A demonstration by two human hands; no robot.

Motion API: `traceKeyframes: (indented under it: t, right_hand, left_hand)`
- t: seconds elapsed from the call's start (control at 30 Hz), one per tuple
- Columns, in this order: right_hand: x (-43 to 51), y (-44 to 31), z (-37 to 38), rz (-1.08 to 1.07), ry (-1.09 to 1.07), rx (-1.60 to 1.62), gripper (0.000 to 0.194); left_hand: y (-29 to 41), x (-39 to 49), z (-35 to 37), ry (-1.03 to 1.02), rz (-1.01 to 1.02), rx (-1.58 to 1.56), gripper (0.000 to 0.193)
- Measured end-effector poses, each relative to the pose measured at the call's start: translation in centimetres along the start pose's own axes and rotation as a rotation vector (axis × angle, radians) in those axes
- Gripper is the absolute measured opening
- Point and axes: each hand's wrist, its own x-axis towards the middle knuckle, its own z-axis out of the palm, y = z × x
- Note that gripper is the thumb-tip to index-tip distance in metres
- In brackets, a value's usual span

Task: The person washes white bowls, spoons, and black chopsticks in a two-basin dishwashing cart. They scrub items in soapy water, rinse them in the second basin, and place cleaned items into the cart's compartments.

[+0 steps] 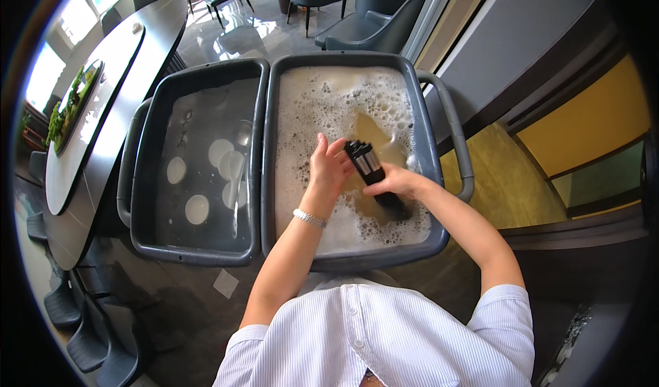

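Note:
My right hand [395, 181] grips a bundle of black chopsticks [366, 159] with silver bands, held at a tilt over the right tub of soapy water [345, 83]. The bundle's lower part reaches down to the brownish water. My left hand [329, 164] is held up with its fingers apart beside the bundle's upper end. Whether its fingertips touch the chopsticks, I cannot tell. White foam with large bubbles covers most of the water, with a brownish gap around the bundle.
A second dark grey tub [206, 256] on the left holds water, several small white dishes [197, 209] and a pale spoon [238, 181]. A handle [453, 129] stands out on the right. An oval table [154, 42] and chairs [370, 21] stand beyond.

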Motion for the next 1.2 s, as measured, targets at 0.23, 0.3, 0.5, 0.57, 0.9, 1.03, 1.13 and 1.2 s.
traceKeyframes:
  t: [0.23,0.3,0.5,0.57,0.9,1.03,1.13,1.2]
  right_hand:
    - [2.3,-7.0,3.2,-0.09,0.669,-0.297,0.063]
    - [4.0,-6.3,7.2,-0.239,0.798,-0.45,0.057]
    - [6.5,-3.9,6.5,-0.368,1.056,-0.567,0.04]
    - [6.7,-4.2,5.8,-0.294,1.026,-0.572,0.039]
    - [5.8,-4.5,8.1,-0.454,0.975,-0.763,0.045]
    - [6.2,-3.9,8.4,-0.377,1.037,-0.684,0.048]
    - [6.8,-3.9,7.6,-0.316,1.015,-0.64,0.048]
    - [7.6,-3.8,4.6,-0.108,0.783,-0.236,0.053]
  left_hand:
    - [-2.0,0.0,1.1,-0.087,0.101,-0.131,0.049]
    - [-2.6,-0.3,1.7,-0.082,0.15,-0.137,0.046]
    - [-2.8,-1.2,1.3,-0.053,0.122,-0.17,0.035]
    - [-2.4,-1.1,1.0,-0.147,0.108,-0.14,0.035]
    - [-2.1,-0.7,1.2,-0.052,0.116,-0.121,0.042]
    - [-2.6,-0.1,0.2,-0.076,0.13,-0.091,0.044]
    - [-2.7,0.5,-0.1,-0.066,0.092,-0.136,0.05]
    - [-2.6,1.1,0.1,-0.157,-0.039,-0.225,0.058]
